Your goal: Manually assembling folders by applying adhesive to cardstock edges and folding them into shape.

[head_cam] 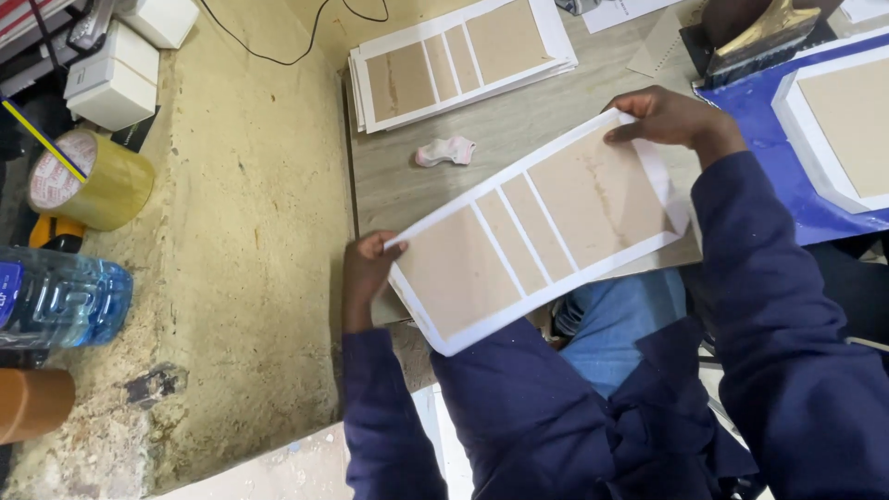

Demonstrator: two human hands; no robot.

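Left hand [366,278] fingers gripped the sheet's [542,236] near-left corner; right hand [671,118] fingers pinched its far-right corner. Sheet, white with tan panels, was held tilted above the tabletop's [500,130] near edge. A stack [458,60] of like sheets lay at the far edge, a crumpled rag [446,150] between.

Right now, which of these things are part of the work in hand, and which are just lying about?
In use: white sheet with brown card panels, held by left hand and right hand; stack of like sheets.
Lying about: tape roll, water bottle, crumpled rag.
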